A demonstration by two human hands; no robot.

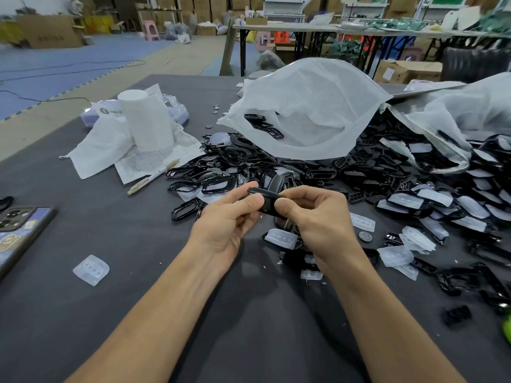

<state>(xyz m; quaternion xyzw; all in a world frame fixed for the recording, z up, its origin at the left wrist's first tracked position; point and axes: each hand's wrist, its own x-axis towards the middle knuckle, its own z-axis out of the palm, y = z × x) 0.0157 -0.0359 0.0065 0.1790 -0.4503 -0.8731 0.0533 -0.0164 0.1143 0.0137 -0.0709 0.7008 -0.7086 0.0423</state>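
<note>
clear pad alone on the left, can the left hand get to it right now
Probably yes: only table lies between the left hand and the clear pad, though that hand is pinching a black part.

The black shell (266, 201) pinched in the hands looks like glossy hard plastic, as do the heaped black frames (210, 179); the loose pads (91, 270) are translucent, soft-looking and matt; the bench (83, 313) wears dull grey cloth; the bag (304, 106) is hazy white film
</note>
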